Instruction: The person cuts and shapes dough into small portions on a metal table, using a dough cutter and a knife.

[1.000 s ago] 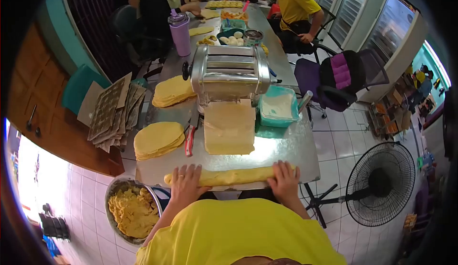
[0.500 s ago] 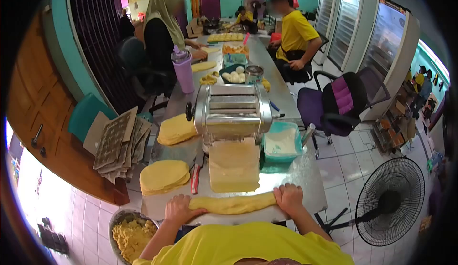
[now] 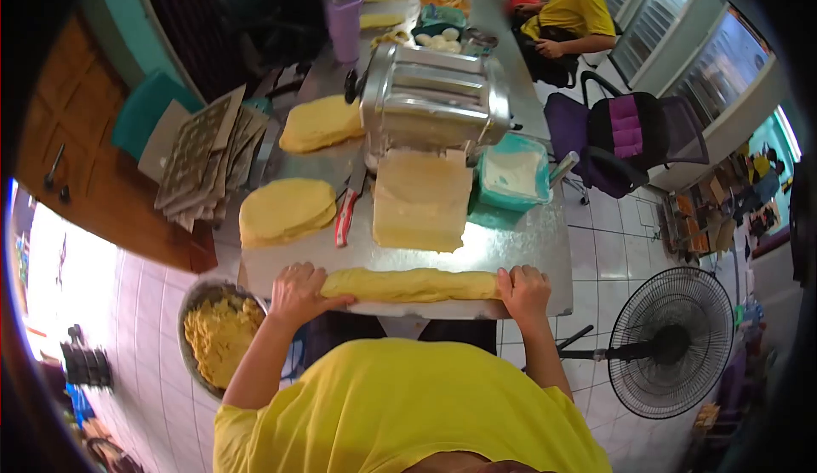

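A long roll of yellow dough (image 3: 413, 284) lies crosswise along the near edge of the metal table. My left hand (image 3: 299, 293) is closed round its left end, thumb pointing inward along the edge. At the right end, my right hand (image 3: 525, 291) grips the dough with its fingers over the top. Just beyond the roll, a flat dough sheet (image 3: 421, 205) lies in front of the steel dough-rolling machine (image 3: 434, 90). A red-handled knife (image 3: 344, 216) rests left of the sheet, beside a stack of oval dough pieces (image 3: 288, 211). Another dough stack (image 3: 322, 124) sits farther back.
Right of the machine stands a teal tub (image 3: 485, 212) of white powder. A metal bowl (image 3: 189, 356) of dough is below the table's left corner. A purple tumbler (image 3: 345, 26) and eggs (image 3: 440, 41) stand behind. A fan (image 3: 672, 345) and chair (image 3: 608, 133) are at right.
The view has tipped downward, so the table appears higher in it. Both hands stay at the ends of the dough roll, which looks slightly longer and straighter.
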Demonstrator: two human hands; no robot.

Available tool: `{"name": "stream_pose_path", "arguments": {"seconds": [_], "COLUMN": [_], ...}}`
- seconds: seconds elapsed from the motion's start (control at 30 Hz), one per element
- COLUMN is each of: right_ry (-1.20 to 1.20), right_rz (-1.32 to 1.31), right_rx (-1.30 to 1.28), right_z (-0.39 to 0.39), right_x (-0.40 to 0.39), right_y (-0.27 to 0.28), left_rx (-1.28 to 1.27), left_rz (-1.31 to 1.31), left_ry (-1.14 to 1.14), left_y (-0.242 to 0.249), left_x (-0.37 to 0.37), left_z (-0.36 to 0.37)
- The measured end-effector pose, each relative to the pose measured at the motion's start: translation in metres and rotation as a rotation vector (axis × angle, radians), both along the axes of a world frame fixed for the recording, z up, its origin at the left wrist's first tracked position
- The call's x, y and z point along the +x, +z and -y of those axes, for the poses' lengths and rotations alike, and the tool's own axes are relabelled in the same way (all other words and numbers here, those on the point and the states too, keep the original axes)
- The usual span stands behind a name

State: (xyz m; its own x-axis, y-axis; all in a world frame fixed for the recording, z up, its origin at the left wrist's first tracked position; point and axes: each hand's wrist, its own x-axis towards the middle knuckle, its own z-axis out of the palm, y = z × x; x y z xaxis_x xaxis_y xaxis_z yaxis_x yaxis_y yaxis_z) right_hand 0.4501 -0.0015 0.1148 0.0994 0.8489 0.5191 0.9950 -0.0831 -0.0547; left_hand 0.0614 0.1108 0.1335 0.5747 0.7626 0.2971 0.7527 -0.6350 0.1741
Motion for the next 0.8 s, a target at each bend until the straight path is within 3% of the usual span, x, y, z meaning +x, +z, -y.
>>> {"name": "stream_pose_path", "arguments": {"seconds": [0.07,0.13,0.2,0.3,0.4,0.47,0.53,0.6,0.67,0.8], "right_ry": [-0.006,0.022,0.052,0.234,0.242,0.193,0.155,0.131,0.143,0.089], "right_rz": [-0.043,0.028,-0.037,-0.296,-0.152,-0.137,-0.131,-0.129,-0.141,-0.147], "right_rx": [-0.137,-0.006,-0.004,-0.017,-0.002,-0.016,-0.039,-0.144,-0.043,-0.064], "right_z": [0.009,0.005,0.004,-0.001,-0.013,-0.022,-0.034,-0.05,-0.064,-0.068], "right_x": [-0.005,-0.015,-0.025,-0.05,-0.071,-0.067,-0.062,-0.055,-0.052,-0.051], "right_y": [-0.008,0.003,0.01,0.01,0.005,0.002,-0.001,-0.003,-0.01,-0.01], "left_rx": [-0.052,0.029,-0.029,0.024,-0.018,0.083,-0.031,0.014,-0.108,-0.091], "left_rz": [-0.011,0.057,-0.036,0.041,-0.061,-0.05,-0.058,-0.006,0.002,-0.003], "left_ry": [0.025,-0.013,-0.003,-0.208,-0.22,-0.197,-0.198,-0.198,-0.197,-0.186], "left_y": [-0.003,0.005,0.019,0.01,0.009,-0.001,0.0,-0.001,-0.001,0.004], "left_x": [-0.003,0.006,0.019,0.048,0.08,0.086,0.088,0.093,0.094,0.096], "left_z": [0.006,0.004,0.011,0.02,0.027,0.014,0.003,-0.009,-0.018,-0.018]}}
